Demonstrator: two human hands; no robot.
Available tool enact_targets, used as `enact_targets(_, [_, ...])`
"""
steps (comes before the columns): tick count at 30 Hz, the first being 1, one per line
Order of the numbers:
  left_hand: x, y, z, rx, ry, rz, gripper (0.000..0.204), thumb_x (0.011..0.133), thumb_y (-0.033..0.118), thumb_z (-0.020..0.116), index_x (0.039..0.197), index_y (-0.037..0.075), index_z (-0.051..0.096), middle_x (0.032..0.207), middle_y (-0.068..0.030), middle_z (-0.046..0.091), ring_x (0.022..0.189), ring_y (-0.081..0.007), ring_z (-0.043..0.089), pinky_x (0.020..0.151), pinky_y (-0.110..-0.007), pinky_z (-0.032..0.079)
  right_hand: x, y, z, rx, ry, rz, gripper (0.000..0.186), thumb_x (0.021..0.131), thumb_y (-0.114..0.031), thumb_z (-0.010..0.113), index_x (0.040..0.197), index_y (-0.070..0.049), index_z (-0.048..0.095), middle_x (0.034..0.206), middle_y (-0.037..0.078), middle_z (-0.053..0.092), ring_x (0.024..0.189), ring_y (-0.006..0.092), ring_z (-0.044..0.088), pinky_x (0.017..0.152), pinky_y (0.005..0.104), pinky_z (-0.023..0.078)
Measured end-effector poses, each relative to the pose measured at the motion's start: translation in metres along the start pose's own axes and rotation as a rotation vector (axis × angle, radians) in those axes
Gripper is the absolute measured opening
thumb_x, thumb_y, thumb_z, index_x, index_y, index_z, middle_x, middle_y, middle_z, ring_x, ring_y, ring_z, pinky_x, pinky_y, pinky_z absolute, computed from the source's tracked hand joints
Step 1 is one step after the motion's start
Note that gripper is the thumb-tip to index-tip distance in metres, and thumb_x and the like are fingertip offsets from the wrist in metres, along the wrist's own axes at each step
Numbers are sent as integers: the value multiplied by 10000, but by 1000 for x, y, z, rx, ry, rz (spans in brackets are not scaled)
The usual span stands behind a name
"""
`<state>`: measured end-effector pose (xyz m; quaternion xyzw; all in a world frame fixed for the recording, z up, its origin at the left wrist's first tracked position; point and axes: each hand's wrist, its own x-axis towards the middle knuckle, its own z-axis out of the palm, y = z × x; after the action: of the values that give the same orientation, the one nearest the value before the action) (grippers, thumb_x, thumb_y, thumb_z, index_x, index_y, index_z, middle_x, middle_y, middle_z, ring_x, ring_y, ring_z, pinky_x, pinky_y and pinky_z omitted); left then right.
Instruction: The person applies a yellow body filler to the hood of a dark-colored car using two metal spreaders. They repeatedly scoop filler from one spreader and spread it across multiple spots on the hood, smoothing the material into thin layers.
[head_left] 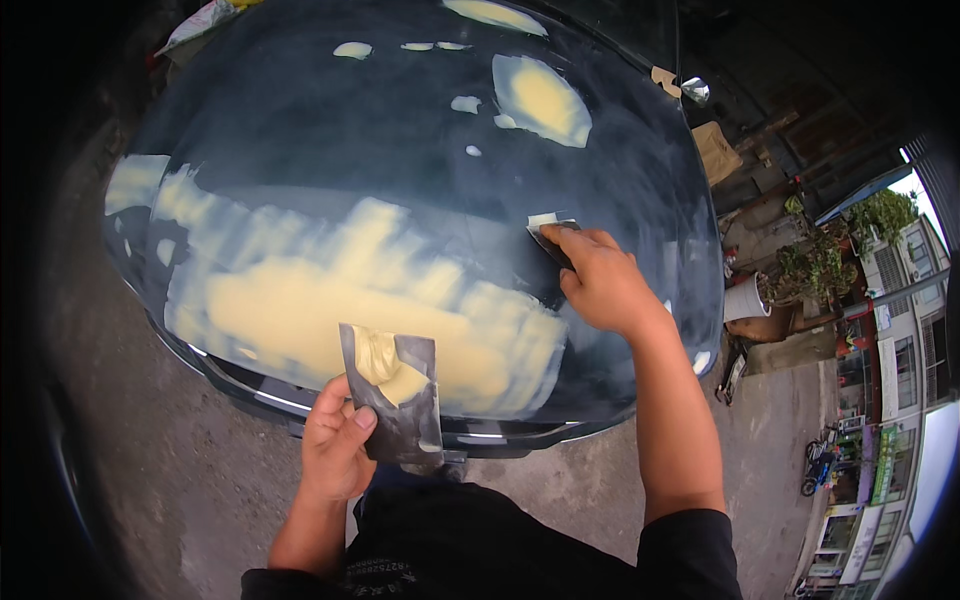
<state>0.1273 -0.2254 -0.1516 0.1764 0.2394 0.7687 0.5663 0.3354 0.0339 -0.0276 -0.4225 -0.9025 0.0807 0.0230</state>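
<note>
A dark car hood (300, 110) spreads out before me, with a broad patch of cream-yellow body filler (320, 300) across its near part. Smaller filler spots dot the farther surface, the largest being an oval patch (543, 98). My left hand (338, 440) grips a dark flat mixing plate (412, 430) by its left edge, thumb on top. A wet lump of filler (377, 357) lies on that plate. To the right, my right hand (605, 278) pinches a small dark spreader (550, 246) against the hood. Pale filler shows along the spreader's far edge.
Beneath the hood's near edge runs the car's dark front (490, 440); concrete ground (200, 470) lies around it. At the right stand a white bucket (745, 298) and potted plants (815, 262). Farther off are a parked motorbike (820, 465) and buildings (905, 350).
</note>
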Motion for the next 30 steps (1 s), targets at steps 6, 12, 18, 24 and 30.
enact_targets(6, [6,0,-2,4,-6,-24,470,1000,23,601,1436,-57,445,1299,-207,651,1201,-261,646,1052,-407,509,-36,-5,13,-33,27,6,536,887,-21,561,1411,-133,571,1368,71,646,1343,328,519,994,538,432])
enact_targets(12, [6,0,-1,8,-3,-21,468,1001,10,582,1441,-57,439,1297,-210,653,1198,-261,650,1052,-407,510,-33,-1,-9,8,80,-17,531,893,-33,546,1416,-126,568,1337,111,658,1332,327,532,982,548,439])
enact_targets(18, [5,-3,1,18,0,-23,466,1001,7,577,1442,-54,439,1305,-205,650,1199,-257,649,1054,-407,509,18,9,-9,-20,60,52,528,906,-50,530,1426,-140,562,1343,99,651,1339,304,519,995,564,436])
enact_targets(24, [2,-6,-6,34,20,-14,455,1008,11,572,1440,-52,444,1301,-203,654,1195,-258,651,1051,-408,510,-14,6,7,25,35,21,532,892,-46,554,1416,-137,571,1381,75,638,1344,305,514,1006,557,432])
enact_targets(30, [6,-6,-3,27,9,-43,450,1010,7,568,1439,-49,443,1285,-203,664,1184,-257,657,1039,-402,517,-50,-6,5,-66,-9,24,542,894,-50,547,1431,-122,552,1420,65,620,1325,317,532,997,540,439])
